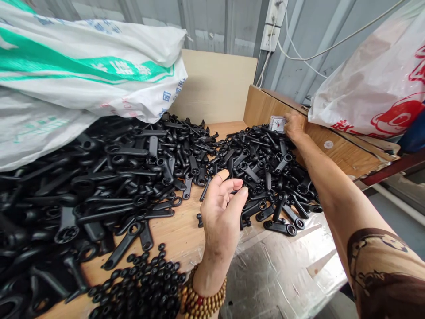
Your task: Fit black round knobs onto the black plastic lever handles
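Head view: left hand [222, 208] loosely open, empty; right hand [294, 126] around small clock [277, 124].

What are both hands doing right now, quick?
Left hand: open, fingers curled, holding nothing visible.
Right hand: reaching the small clock; grip cannot be told.

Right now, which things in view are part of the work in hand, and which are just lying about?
In the work:
- left hand, fingers curled, over the black plastic levers
- right hand, touching the small clock
- small black rings by the left wrist

Lying about:
- white and green sack
- plastic bag with red print
- cardboard sheet
- wall socket and cables
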Motion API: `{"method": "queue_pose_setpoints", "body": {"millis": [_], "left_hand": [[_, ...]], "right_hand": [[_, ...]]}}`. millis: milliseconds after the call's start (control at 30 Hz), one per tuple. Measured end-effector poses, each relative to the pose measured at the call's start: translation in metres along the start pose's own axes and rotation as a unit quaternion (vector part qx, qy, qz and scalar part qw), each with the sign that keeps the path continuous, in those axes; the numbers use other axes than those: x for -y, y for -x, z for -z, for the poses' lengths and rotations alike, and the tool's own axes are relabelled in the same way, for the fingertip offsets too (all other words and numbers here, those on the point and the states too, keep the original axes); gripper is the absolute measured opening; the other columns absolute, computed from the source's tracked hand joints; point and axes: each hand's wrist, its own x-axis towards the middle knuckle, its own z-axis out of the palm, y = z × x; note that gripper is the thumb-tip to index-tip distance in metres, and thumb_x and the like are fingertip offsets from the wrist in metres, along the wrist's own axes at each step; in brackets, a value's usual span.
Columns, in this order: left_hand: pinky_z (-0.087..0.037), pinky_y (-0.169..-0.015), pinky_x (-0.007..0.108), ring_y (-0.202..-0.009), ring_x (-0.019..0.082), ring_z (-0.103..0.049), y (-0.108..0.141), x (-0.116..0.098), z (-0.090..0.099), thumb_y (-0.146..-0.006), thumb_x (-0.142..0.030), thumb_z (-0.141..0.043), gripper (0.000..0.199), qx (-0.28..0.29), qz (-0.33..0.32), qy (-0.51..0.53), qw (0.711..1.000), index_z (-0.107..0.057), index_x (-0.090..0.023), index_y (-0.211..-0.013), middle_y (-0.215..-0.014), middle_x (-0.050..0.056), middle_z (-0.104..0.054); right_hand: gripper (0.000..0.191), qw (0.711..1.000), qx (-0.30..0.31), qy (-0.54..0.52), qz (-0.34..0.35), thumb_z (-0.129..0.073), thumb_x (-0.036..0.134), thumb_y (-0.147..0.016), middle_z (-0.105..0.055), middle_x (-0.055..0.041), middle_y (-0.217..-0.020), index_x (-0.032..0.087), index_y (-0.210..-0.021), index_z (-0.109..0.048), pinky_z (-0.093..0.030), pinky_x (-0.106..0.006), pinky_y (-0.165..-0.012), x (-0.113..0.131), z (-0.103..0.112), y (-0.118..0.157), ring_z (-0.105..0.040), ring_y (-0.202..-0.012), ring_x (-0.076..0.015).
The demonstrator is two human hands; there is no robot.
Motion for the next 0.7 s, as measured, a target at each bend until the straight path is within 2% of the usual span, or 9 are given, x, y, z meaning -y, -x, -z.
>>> {"method": "queue_pose_setpoints", "body": {"millis": [200,300,367,433,500,600,700], "left_hand": [[-0.047,-0.07,0.021,-0.084,0.013,-0.061,0.0,0.001,0.0,-0.072,-0.021,-0.067,0.04,-0.002,-0.013,0.003,1.0,-0.055,-0.019,-0.109,-0.087,0.002,-0.068],[-0.047,-0.068,0.021,-0.084,0.014,-0.062,0.002,-0.002,-0.002,-0.072,-0.023,-0.067,0.04,0.004,-0.019,0.0,1.0,-0.054,-0.017,-0.11,-0.087,0.004,-0.068],[-0.048,-0.067,0.022,-0.082,0.015,-0.062,0.005,-0.008,-0.004,-0.071,-0.023,-0.067,0.04,0.007,-0.031,0.012,0.999,-0.055,-0.016,-0.108,-0.085,0.004,-0.068],[-0.048,-0.067,0.024,-0.081,0.015,-0.063,0.011,-0.016,-0.006,-0.071,-0.022,-0.067,0.037,0.007,-0.054,0.037,0.998,-0.056,-0.015,-0.105,-0.083,0.005,-0.068],[-0.048,-0.068,0.025,-0.079,0.016,-0.063,0.022,-0.028,-0.008,-0.072,-0.021,-0.065,0.031,0.007,-0.093,0.066,0.993,-0.058,-0.015,-0.102,-0.082,0.005,-0.068],[-0.05,-0.067,0.029,-0.072,0.016,-0.063,0.056,-0.055,-0.012,-0.076,-0.02,-0.06,0.017,0.014,-0.175,0.097,0.98,-0.063,-0.016,-0.092,-0.076,0.003,-0.068],[-0.052,-0.07,0.031,-0.07,0.016,-0.063,0.107,-0.093,-0.014,-0.079,-0.018,-0.056,0.012,0.073,-0.227,0.065,0.969,-0.067,-0.018,-0.083,-0.073,0.002,-0.067]], "right_hand": [[0.024,0.999,-0.035,-0.01,0.007,-0.043,0.004,-0.083,-0.056,-0.0182,-0.109,-0.003,-0.099,-0.058,-0.026,-0.026,-0.067,0.005,0.007,0.011,-0.048,-0.088,-0.0125],[0.026,0.998,-0.057,-0.016,0.012,-0.042,0.007,-0.084,-0.056,-0.0151,-0.113,0.002,-0.103,-0.058,-0.03,-0.025,-0.07,0.008,0.026,0.029,-0.05,-0.091,-0.0142],[0.029,0.997,-0.07,-0.033,0.031,-0.044,0.008,-0.082,-0.058,-0.0113,-0.113,0.008,-0.107,-0.059,-0.034,-0.025,-0.074,0.009,0.045,0.056,-0.051,-0.095,-0.0166],[0.031,0.991,-0.075,-0.082,0.079,-0.049,0.01,-0.079,-0.061,-0.0083,-0.109,0.013,-0.108,-0.06,-0.038,-0.027,-0.079,0.008,0.068,0.098,-0.054,-0.098,-0.0193],[0.03,0.976,-0.06,-0.164,0.129,-0.053,0.014,-0.077,-0.064,-0.0076,-0.103,0.015,-0.105,-0.062,-0.042,-0.029,-0.081,0.007,0.091,0.154,-0.058,-0.094,-0.021],[0.022,0.947,0.027,-0.284,0.148,-0.053,0.024,-0.081,-0.067,-0.0074,-0.094,0.015,-0.096,-0.066,-0.046,-0.029,-0.079,0.006,0.114,0.247,-0.062,-0.086,-0.02],[0.02,0.919,0.127,-0.357,0.105,-0.054,0.03,-0.08,-0.07,-0.0051,-0.087,0.02,-0.09,-0.068,-0.049,-0.03,-0.071,0.012,0.118,0.326,-0.065,-0.078,-0.02]]}}
